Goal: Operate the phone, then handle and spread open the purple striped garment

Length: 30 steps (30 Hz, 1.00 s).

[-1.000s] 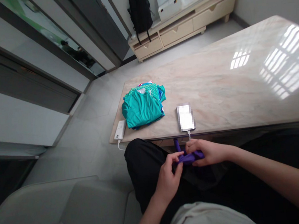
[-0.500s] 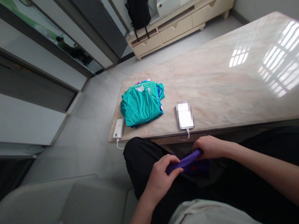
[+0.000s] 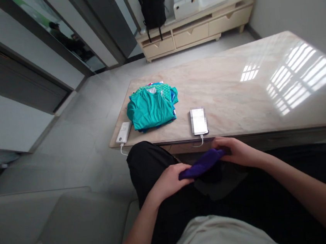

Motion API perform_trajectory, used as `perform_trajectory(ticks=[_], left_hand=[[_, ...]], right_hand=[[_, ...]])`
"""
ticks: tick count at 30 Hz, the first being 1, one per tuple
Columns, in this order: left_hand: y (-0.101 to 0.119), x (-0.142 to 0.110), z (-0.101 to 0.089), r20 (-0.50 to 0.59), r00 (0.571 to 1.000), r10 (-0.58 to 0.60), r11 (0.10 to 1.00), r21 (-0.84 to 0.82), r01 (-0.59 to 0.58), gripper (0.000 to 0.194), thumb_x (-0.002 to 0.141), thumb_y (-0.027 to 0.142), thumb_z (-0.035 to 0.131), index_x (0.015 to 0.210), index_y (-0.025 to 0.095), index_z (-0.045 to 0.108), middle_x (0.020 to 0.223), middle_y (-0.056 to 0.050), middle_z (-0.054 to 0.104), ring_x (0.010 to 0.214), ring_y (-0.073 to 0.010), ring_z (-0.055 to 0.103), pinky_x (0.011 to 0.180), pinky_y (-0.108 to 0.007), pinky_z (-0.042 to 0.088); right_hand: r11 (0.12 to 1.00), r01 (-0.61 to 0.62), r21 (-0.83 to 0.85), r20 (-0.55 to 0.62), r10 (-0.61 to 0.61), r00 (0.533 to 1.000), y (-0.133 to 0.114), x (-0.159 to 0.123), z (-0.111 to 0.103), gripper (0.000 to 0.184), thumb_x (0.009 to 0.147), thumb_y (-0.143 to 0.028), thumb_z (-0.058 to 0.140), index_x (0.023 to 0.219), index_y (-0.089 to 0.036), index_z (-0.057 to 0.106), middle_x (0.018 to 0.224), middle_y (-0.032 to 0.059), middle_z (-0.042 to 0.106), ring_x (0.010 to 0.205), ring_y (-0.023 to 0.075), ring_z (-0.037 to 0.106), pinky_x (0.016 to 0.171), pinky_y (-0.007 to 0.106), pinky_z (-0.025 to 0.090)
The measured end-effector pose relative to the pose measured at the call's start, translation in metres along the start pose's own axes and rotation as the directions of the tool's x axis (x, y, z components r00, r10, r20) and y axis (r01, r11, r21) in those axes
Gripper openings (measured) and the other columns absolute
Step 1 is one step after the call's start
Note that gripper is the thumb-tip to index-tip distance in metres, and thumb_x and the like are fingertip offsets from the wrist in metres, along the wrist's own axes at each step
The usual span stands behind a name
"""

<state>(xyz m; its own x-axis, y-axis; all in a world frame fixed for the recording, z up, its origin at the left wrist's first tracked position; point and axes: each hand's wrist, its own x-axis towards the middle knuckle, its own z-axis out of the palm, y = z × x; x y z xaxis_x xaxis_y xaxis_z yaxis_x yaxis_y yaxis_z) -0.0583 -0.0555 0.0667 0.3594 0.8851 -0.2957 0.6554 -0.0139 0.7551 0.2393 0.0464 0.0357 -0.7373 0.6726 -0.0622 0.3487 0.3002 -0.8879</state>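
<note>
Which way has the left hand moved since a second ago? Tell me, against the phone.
Yes: the left hand has shifted leftward, farther from the phone, stretching the purple cloth.

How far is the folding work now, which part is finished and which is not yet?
Done: a pile of folded clothes, teal shirt on top, lies on the table beside a phone. In hand: a purple garment, bunched into a narrow roll, is held over the lap, the left hand at one end, the right hand at the other. Left: this piece is not yet on the pile. No other loose clothes show.
</note>
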Motion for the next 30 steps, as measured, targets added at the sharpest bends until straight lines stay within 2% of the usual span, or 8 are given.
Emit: perform_trajectory(ticks=[4,7,9,11,15,19,24,30], left_hand=[[0.006,0.024,0.018,-0.029,0.991,0.132,0.957,-0.256,-0.135,0.062,0.077,0.031,0.09,0.135,0.022,0.07,0.132,-0.01,0.071,0.122,-0.0271,0.066,0.109,-0.037,0.049],[0.016,0.034,0.029,-0.097,0.99,0.101,0.892,-0.432,-0.134,0.047,0.082,0.032,0.086,0.125,0.018,0.074,0.119,-0.008,0.076,0.11,-0.0251,0.071,0.099,-0.033,0.054],[0.021,0.033,0.032,-0.145,0.988,0.044,0.916,-0.389,-0.098,0.021,0.086,0.029,0.08,0.102,0.017,0.08,0.097,-0.005,0.08,0.091,-0.0227,0.073,0.086,-0.03,0.054],[0.024,0.026,0.031,-0.19,0.981,0.046,0.947,-0.304,-0.103,0.009,0.088,0.022,0.073,0.09,0.018,0.081,0.087,-0.003,0.079,0.084,-0.021,0.072,0.083,-0.03,0.053],[0.025,0.005,0.03,-0.205,0.965,0.164,0.928,-0.3,-0.222,0.028,0.085,0.006,0.061,0.095,0.022,0.081,0.096,-0.001,0.08,0.093,-0.0193,0.072,0.092,-0.029,0.051],[0.029,-0.013,0.028,-0.215,0.962,0.17,0.874,-0.418,-0.247,0.027,0.086,0.005,0.059,0.097,0.021,0.078,0.098,-0.002,0.078,0.096,-0.0179,0.071,0.092,-0.026,0.052],[0.029,-0.029,0.014,-0.203,0.971,0.127,0.817,-0.534,-0.218,0.013,0.092,0.021,0.064,0.102,0.018,0.072,0.097,-0.005,0.074,0.09,-0.0175,0.068,0.083,-0.025,0.053],[0.017,-0.036,0.005,-0.045,0.991,0.129,0.892,-0.431,-0.135,0.039,0.089,0.03,0.077,0.127,0.023,0.071,0.113,-0.005,0.077,0.102,-0.0212,0.073,0.09,-0.027,0.055]], right_hand=[[0.986,0.043,0.159,-0.033,-0.038,0.999,-0.017,-0.007,0.016,0.017,0.084,-0.014,0.067,0.1,-0.018,0.064,0.097,0.0033,0.066,0.089,0.0174,0.061,0.077,0.026,0.045],[0.987,0.094,0.127,-0.051,-0.089,0.995,-0.031,-0.008,0.033,0.013,0.085,-0.016,0.069,0.097,-0.019,0.065,0.097,0.0028,0.064,0.087,0.016,0.059,0.076,0.026,0.044],[0.993,0.087,0.083,-0.121,-0.077,0.99,-0.036,-0.011,0.046,0.012,0.086,-0.017,0.069,0.096,-0.019,0.064,0.097,0.0028,0.063,0.086,0.0154,0.059,0.074,0.026,0.044],[1.0,0.009,0.026,-0.194,-0.004,0.981,-0.036,-0.017,0.06,0.019,0.083,-0.012,0.067,0.1,-0.02,0.064,0.1,0.0028,0.064,0.085,0.0153,0.059,0.074,0.026,0.044],[0.971,-0.214,-0.102,-0.189,0.192,0.963,-0.032,-0.034,0.075,0.028,0.078,-0.013,0.069,0.104,-0.022,0.068,0.096,0.002,0.071,0.081,0.017,0.061,0.071,0.027,0.044],[0.924,-0.289,-0.252,-0.144,0.259,0.955,-0.028,-0.043,0.07,0.014,0.084,-0.025,0.07,0.097,-0.023,0.076,0.093,0.0034,0.073,0.087,0.0216,0.064,0.077,0.032,0.045],[0.814,-0.38,-0.438,-0.185,0.332,0.925,-0.017,-0.051,0.057,0.022,0.083,-0.02,0.063,0.1,-0.025,0.077,0.1,0.0058,0.074,0.102,0.0269,0.061,0.084,0.035,0.046],[0.705,-0.455,-0.544,-0.245,0.385,0.89,-0.017,-0.061,0.032,0.025,0.083,-0.021,0.061,0.103,-0.025,0.075,0.107,0.0059,0.073,0.103,0.0263,0.066,0.081,0.034,0.046]])
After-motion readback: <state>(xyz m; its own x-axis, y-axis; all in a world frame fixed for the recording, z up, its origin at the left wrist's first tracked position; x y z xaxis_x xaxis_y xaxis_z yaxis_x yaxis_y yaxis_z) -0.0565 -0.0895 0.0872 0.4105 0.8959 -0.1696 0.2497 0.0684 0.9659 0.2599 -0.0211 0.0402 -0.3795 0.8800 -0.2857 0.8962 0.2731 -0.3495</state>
